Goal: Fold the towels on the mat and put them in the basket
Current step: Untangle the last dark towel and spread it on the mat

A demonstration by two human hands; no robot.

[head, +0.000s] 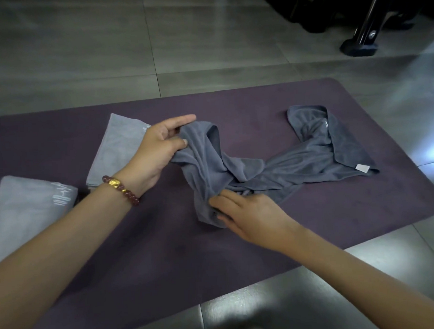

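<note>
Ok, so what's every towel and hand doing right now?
mat: spread flat on the floor.
dark grey towel: unfolded, twisted and crumpled on the mat.
far light grey towel: folded, flat on the mat.
near light grey towel: folded flat.
left hand: pinches the dark grey towel's far end.
right hand: grips its near end.

Both the left hand [158,152] and right hand [248,212] grip a crumpled dark towel [298,165] on the purple mat [164,241].

Dark grey towel [305,160] lies crumpled on purple mat [165,253], two folded pale towels [116,153] left.
</note>
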